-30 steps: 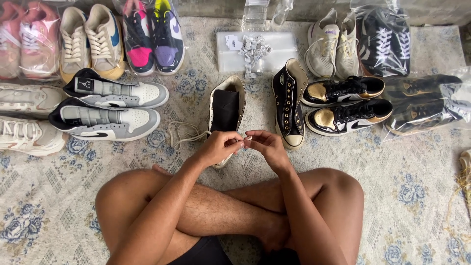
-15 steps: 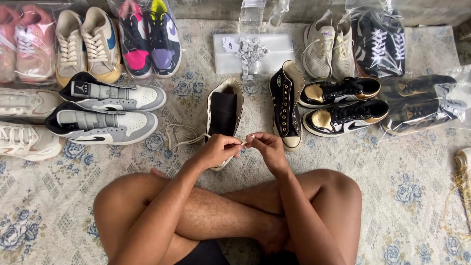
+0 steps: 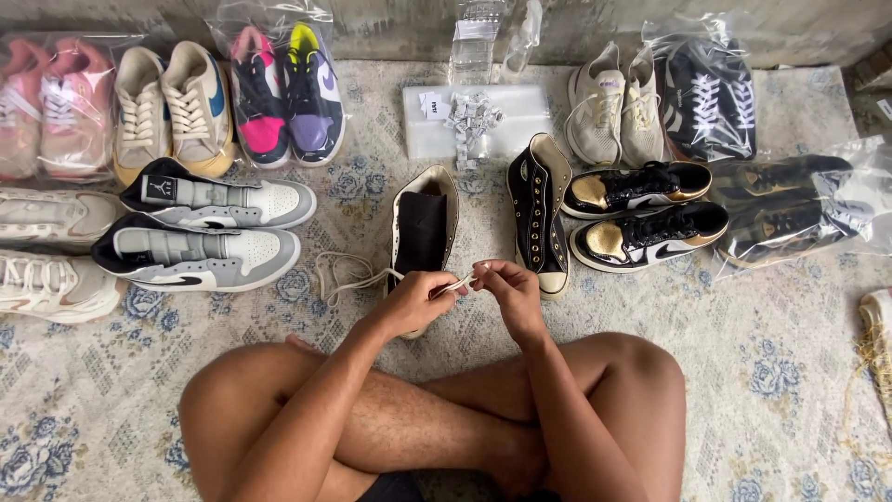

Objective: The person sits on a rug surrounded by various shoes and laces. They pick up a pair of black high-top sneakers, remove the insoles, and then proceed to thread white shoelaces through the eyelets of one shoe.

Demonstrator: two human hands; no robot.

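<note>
Seated cross-legged on a patterned rug (image 3: 790, 372), viewed from above. Left hand (image 3: 415, 302) and right hand (image 3: 509, 290) raised close together over the knees, both pinching the same cream shoelace (image 3: 348, 276). Left hand closed around the lace near its tip, thumb and forefinger pressed together; right hand gripping the very end just beside it, fingertips nearly touching those of the left. Lace trailing from the left hand away to the left, looping loosely on the rug.

Directly beyond the hands, a black high-top shoe with cream lining (image 3: 423, 228), standing on the rug with its opening facing up, toe end hidden under the left hand. Just to the right of it, near the right hand, a second black high-top (image 3: 539, 214) lying on its side, eyelets showing.

Further right, a black and gold pair (image 3: 646, 214), then bagged dark shoes (image 3: 790, 209). To the left, a grey and white pair (image 3: 204, 228) lying on their sides, well apart from the hands. Along the wall, more pairs in clear bags, among them a pink and purple pair (image 3: 283, 93), plus a flat white packet (image 3: 478, 121) with small tags on top.
</note>
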